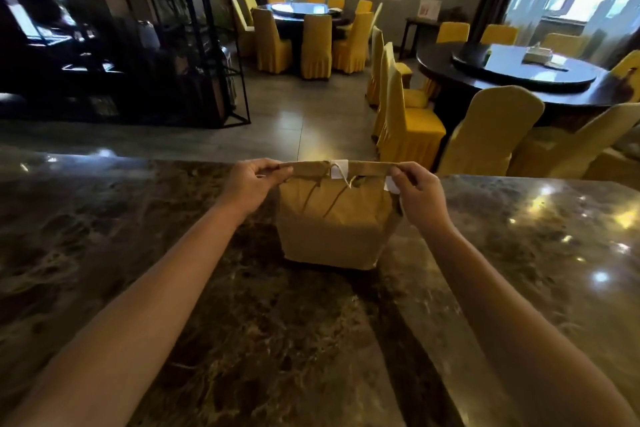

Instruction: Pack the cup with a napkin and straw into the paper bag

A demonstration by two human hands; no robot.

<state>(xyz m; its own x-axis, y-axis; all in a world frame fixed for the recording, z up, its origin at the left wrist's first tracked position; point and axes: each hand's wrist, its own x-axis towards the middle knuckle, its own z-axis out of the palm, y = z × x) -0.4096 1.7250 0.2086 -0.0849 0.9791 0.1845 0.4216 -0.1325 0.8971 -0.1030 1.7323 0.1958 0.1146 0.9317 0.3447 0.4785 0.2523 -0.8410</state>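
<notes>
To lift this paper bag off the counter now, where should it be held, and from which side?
Best by the folded top strip of the paper bag, from above at its two ends, where the left hand and right hand already pinch it. The strip is flat, stiff-looking and stretched level; the creased body below looks soft and would probably crush.

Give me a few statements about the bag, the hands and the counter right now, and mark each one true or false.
1. The paper bag stands upright on the marble counter. True.
2. The bag's top is wide open. False: it is folded over flat.
3. The left hand pinches one end of the folded top. True.
4. The right hand rests flat on the counter. False: it pinches the fold's other end.
5. A cup stands beside the bag. False: none is visible.
</notes>
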